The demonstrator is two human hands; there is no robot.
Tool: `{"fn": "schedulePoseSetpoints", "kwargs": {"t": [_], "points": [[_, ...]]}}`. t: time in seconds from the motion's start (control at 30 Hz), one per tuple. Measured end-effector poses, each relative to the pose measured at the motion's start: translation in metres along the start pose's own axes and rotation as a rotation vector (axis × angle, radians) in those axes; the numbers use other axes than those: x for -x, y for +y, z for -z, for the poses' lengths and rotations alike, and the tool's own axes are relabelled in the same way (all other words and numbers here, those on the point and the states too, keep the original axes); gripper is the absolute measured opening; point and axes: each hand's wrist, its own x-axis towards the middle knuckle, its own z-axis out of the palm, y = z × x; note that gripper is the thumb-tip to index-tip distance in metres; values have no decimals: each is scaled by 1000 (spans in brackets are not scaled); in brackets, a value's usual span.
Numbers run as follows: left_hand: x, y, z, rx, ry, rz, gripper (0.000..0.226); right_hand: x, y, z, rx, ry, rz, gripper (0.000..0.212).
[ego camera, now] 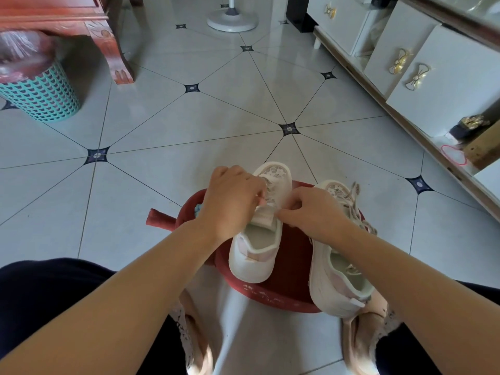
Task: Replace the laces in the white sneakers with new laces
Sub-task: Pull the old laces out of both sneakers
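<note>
Entry: first sneaker point(257, 255), sitting on red stool point(292, 255), toe pointing to 12 o'clock.

Left hand point(232, 201), fingers curled, pinching at its throat from 9 o'clock. Right hand point(313, 212), also curled, pinching from 3 o'clock. Lace or tongue being held: too small for telling.

Second sneaker point(338, 280) lying at 3 o'clock, lace point(354, 196) threaded.

Step, judging: working the first sneaker's eyelets. Next move calling for fine fingertip feeding.

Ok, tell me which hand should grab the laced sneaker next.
Probably the right. The right hand lies beside the laced sneaker; the left hand is beyond the other sneaker and would have to cross it.
</note>
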Motion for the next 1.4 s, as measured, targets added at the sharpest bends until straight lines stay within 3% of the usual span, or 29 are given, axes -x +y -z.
{"fn": "schedulePoseSetpoints", "kwargs": {"t": [0.13, 0.2, 0.37, 0.43, 0.57, 0.63, 0.73, 0.8, 0.9, 0.97, 1.07, 1.17, 1.27, 1.33, 1.4], "points": [[1, 8, -4, -90, 14, -108, 18, 0, 0, -1, 44, 4, 15, 15], [-2, 11, -7, -131, 59, -106, 10, -1, -1, -1, 46, 7, 12, 16], [-3, 9, -6, -44, 128, -100, 9, 1, -2, 1, 28, -6, 17, 16], [-3, 7, 2, 68, 77, 67, 16, 1, -1, 1, 41, -1, 16, 17], [-6, -27, 16, 517, 187, 750, 10, -1, 1, 2, 32, -1, -7, 16], [-4, -39, 14, 507, 64, 849, 9, 0, 1, 1, 38, -7, -7, 13], [-3, -26, 11, 389, -66, 671, 22, 0, 1, 1, 33, -7, -5, 11], [-3, -7, 12, 218, -99, 379, 41, 0, 2, 1, 26, -2, -4, 12], [0, 19, 3, 44, -14, -25, 33, 1, 1, 1, 22, 0, 5, 16], [0, 21, -5, -79, 46, -88, 21, 0, 1, 1, 39, 1, 7, 16], [-7, 21, -2, -165, -6, -91, 9, 1, 0, 2, 19, -1, -3, 13], [-7, 13, 3, -16, 2, 62, 17, 1, -2, 2, 18, -9, -7, 13], [-6, -6, 12, 284, 207, 421, 13, 0, -2, 2, 24, -20, -25, 11], [-6, -25, 17, 425, 261, 693, 10, -1, -1, 1, 39, -24, -32, 9], [-6, -41, 19, 484, 265, 854, 11, -1, 0, 1, 39, -25, -34, 10]]}}
